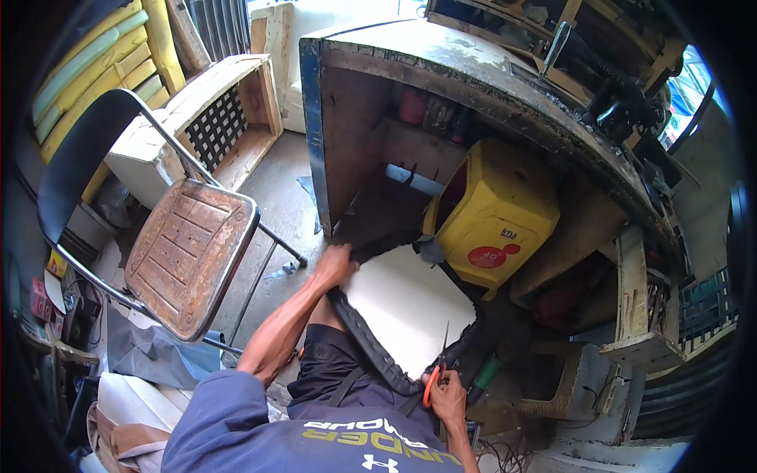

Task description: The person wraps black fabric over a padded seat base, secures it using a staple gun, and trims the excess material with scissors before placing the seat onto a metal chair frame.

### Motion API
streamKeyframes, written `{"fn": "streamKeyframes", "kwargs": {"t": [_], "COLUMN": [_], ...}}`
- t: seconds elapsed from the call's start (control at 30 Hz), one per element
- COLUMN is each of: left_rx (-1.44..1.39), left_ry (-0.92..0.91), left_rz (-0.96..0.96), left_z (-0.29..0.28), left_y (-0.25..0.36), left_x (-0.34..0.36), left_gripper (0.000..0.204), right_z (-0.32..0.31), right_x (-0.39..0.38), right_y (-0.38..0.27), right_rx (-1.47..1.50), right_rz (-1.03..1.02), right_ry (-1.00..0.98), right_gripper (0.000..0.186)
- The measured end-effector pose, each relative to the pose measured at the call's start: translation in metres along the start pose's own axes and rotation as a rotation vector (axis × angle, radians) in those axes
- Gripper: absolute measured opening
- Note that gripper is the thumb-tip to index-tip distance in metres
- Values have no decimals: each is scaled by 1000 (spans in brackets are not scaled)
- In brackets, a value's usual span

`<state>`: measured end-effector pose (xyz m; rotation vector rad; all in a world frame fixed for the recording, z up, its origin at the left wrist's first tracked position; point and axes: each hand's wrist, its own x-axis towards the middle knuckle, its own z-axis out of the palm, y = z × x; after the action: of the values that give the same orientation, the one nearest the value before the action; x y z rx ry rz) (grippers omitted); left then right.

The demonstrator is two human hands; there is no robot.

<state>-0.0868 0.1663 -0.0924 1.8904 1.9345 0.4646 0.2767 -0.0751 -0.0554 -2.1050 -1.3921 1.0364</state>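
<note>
A squarish pad (398,303) with a pale white face and gathered black covering round its edge lies across my lap. My left hand (337,262) is closed on the black edge at the upper left of the pad. At the pad's lower right, my right hand (446,394) holds scissors (431,388) with orange handles, blades pointing up beside the black edge. Whether the blades touch the covering, I cannot tell.
A rusty-seated folding chair (185,252) stands left, near a wooden crate (146,154). Ahead are a worn workbench (347,59) with a black machine (619,106) and a yellow plastic container (512,213) beneath. Yellow padded pieces (110,47) lean behind the chair.
</note>
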Motion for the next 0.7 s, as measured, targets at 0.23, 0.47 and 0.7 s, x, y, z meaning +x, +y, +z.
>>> {"fn": "streamKeyframes", "kwargs": {"t": [0.23, 0.47, 0.7], "left_rx": [-207, -331, -782], "left_ry": [114, -494, -484], "left_rz": [-283, 166, 775], "left_z": [-64, -33, 87], "left_y": [10, 83, 135], "left_x": [-206, -282, -206], "left_gripper": [66, 47, 30], "right_z": [-17, -53, -22], "right_x": [36, 109, 101], "right_y": [22, -68, -110], "right_rx": [-8, -87, -124], "right_rz": [-110, -418, -370], "right_ry": [100, 231, -61], "right_gripper": [52, 41, 50]}}
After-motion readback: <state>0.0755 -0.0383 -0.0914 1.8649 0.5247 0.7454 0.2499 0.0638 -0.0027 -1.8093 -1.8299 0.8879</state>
